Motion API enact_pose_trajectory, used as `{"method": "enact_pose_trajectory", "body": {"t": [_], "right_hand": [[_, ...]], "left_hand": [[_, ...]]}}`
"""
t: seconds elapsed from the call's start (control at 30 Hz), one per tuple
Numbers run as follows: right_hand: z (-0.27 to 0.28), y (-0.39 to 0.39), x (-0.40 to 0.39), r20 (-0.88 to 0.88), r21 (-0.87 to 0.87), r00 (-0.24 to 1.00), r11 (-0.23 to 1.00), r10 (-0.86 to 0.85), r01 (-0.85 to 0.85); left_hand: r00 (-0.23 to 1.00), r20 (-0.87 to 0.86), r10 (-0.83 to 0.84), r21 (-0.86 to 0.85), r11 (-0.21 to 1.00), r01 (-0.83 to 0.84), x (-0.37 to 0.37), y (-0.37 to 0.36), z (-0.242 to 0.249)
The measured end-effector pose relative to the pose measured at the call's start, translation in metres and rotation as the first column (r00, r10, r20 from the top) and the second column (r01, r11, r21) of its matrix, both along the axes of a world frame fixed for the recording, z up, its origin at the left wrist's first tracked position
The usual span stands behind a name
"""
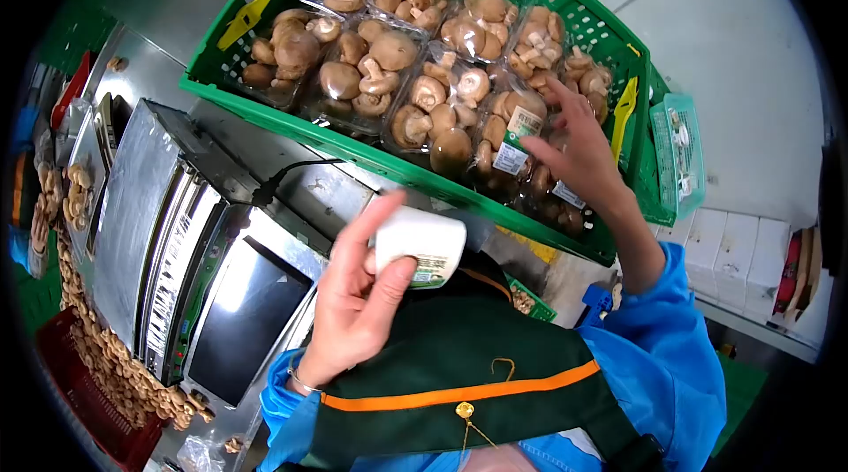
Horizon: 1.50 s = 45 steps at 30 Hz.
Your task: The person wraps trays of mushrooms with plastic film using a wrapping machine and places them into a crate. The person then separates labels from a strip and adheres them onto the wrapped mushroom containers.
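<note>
The crate (565,22) is bright green with yellow handles (256,8), one at each end. The mushrooms (380,52) in its clear trays are brown on the caps and pale cream underneath. White labels with green print sit on the packs by the right hand (579,150). The left hand (358,295) holds a white label roll (422,247) with green print. The sleeves (671,357) are blue; the apron (450,366) is dark green with an orange stripe. The machine (159,225) is silver steel with a black screen.

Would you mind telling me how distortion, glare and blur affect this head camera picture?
Head view: fisheye bends the green crate and leaves black corners; glare whitens the machine's panel and the wrapped mushroom trays; the left hand with the label roll is slightly soft; the right hand is sharp.
</note>
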State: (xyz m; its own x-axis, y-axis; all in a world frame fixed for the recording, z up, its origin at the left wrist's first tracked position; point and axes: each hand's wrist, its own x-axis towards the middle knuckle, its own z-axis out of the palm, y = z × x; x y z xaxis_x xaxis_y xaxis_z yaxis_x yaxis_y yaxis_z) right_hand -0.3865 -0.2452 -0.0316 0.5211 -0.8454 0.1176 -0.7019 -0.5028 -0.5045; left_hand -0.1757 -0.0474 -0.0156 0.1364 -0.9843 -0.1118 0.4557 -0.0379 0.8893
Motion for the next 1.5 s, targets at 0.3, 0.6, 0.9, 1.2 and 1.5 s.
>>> {"method": "enact_pose_trajectory", "body": {"t": [0.3,0.6,0.9,1.2,1.5], "right_hand": [[0.069,0.001,0.065,0.383,0.460,0.914,0.829,0.136,-0.317],[-0.042,-0.038,0.070,-0.083,-0.030,0.957,0.959,0.278,-0.281],[0.094,0.065,0.127,0.227,0.454,0.696,0.558,0.681,-0.695],[0.068,0.057,0.182,0.295,0.455,0.715,0.565,0.634,-0.689],[0.071,0.085,0.154,0.166,0.374,0.847,0.763,0.504,-0.527]], "left_hand": [[0.821,0.514,-0.248,0.305,0.947,0.095,0.018,0.016,-0.015],[0.961,0.267,-0.069,-0.014,0.997,0.076,0.051,0.043,-0.019],[0.813,0.575,0.093,-0.063,0.996,-0.070,0.044,0.016,0.010],[0.847,0.429,0.314,0.180,0.889,-0.421,0.075,0.029,-0.030],[0.998,-0.068,0.004,-0.020,1.000,-0.006,0.085,0.022,-0.021]]}}
